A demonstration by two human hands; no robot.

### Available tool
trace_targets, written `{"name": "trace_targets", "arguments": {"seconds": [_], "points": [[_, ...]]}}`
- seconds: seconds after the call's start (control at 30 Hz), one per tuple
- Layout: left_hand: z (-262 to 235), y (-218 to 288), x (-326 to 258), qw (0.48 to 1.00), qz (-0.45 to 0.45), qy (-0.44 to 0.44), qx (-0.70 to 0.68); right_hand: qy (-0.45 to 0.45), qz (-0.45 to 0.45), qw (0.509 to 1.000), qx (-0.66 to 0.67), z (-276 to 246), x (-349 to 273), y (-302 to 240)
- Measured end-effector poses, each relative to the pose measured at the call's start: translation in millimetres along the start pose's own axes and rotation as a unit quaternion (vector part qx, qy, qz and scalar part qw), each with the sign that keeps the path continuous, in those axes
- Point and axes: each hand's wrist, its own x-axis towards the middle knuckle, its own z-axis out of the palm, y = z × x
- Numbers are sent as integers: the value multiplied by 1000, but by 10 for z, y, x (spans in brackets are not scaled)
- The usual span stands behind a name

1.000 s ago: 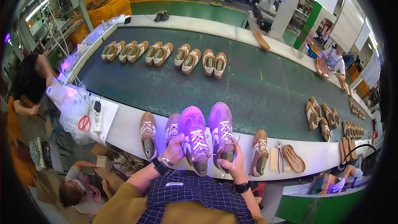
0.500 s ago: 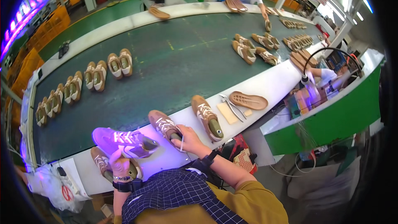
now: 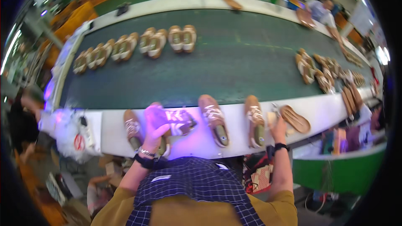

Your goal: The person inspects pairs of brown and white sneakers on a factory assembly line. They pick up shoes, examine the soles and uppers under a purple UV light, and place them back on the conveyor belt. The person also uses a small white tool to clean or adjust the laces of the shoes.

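Toward the left of the white ledge, my left hand (image 3: 154, 137) is closed on a shoe (image 3: 178, 122) under purple light, lying on its side. Beside and partly behind that hand stands a brown shoe (image 3: 132, 126). My right hand (image 3: 277, 130) is over the handles of metal pliers (image 3: 274, 108) on a pale yellow pad (image 3: 271, 118); blur hides whether its fingers grip them. Between my hands are two brown lace-up shoes with white laces: the middle shoe (image 3: 214, 121) and the right-hand shoe (image 3: 254, 122). A tan sole (image 3: 295, 119) lies just right of my right hand.
Across the dark green belt (image 3: 217, 71), pairs of shoes (image 3: 182, 39) line the far left and more shoes (image 3: 307, 67) cluster at right. A co-worker (image 3: 324, 14) reaches in at the far right. A clear plastic bag (image 3: 69, 136) lies at the ledge's left end.
My right hand has let go of the middle shoe and moved right to the pliers. My left hand stays on the purple-lit shoe. The whole view has swung left.
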Motion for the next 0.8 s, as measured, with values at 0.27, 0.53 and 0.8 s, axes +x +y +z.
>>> {"name": "trace_targets", "arguments": {"seconds": [0.27,0.53,0.8], "points": [[-256,-10,-78,996,4,27,83,-9,12,998,54,-221,89,-169],[-103,105,-50,993,-4,8,115,-10,-15,994,107,32,30,-202],[-123,44,-50,995,17,-4,103,-46,103,986,124,-262,50,-628]]}}
